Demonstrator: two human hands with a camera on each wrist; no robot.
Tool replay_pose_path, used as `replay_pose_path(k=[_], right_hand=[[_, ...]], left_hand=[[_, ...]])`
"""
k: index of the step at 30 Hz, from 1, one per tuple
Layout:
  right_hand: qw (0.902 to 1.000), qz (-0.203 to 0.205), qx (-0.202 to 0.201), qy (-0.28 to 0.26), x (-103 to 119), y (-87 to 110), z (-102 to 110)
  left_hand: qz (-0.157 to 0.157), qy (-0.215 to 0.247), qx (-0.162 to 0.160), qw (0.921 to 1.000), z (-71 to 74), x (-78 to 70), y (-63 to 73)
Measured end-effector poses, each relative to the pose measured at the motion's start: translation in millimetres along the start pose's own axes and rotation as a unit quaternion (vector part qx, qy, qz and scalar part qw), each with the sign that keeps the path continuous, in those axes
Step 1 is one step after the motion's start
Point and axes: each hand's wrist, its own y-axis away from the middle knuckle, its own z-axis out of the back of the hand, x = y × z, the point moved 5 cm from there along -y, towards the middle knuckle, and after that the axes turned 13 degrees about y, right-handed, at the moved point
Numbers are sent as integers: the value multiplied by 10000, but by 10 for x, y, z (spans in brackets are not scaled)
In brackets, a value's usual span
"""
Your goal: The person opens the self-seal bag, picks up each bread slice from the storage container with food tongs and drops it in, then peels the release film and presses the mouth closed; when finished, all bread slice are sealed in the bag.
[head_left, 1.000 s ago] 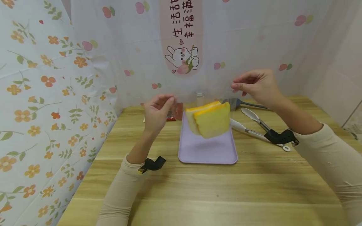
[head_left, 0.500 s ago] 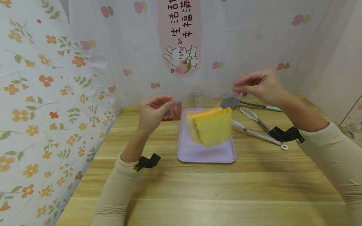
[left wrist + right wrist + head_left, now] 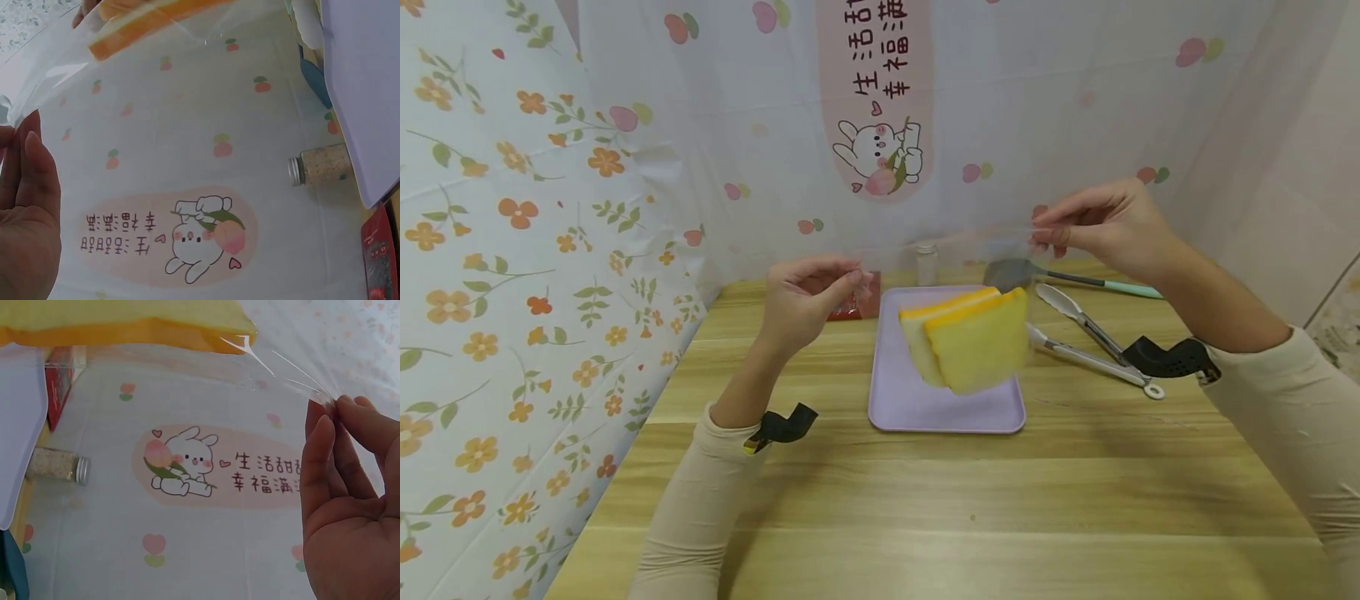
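A clear plastic bag (image 3: 294, 365) is stretched between my two hands, its upper edge faint in the head view. Two thick slices of bread (image 3: 977, 346), yellow with orange crusts, hang tilted inside it over a lilac tray (image 3: 891, 404). My left hand (image 3: 797, 308) pinches one top corner between thumb and fingers; in the left wrist view the film (image 3: 59, 78) gathers at those fingertips. On the other side my right hand (image 3: 1116, 225), raised higher, pinches the opposite corner. The right wrist view shows creases running from that pinch to the bread.
Behind the tray stands a small glass jar (image 3: 927, 267) with a metal lid. A red packet (image 3: 870, 293) lies at back left, partly behind the left fingers. Metal tongs (image 3: 1093, 360) and a grey spatula (image 3: 1011, 272) with a mint handle lie to the right.
The right hand has shifted right and the left hand slightly left, so they are farther apart. The bagged bread has sunk lower and swung a little right.
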Motion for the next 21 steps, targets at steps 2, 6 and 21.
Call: replay_pose_path(k=[2,6,21], right_hand=[[10000,0,-17,-19,35,10,14],[9985,116,65,-540,122,6,37],[9902,658,533,-1108,271,1,76]], left_hand=[[-155,106,19,9998,-11,-41,-7],[-521,269,83,9982,-50,-151,-21],[-1520,-181,1237,9804,-226,-433,-78]])
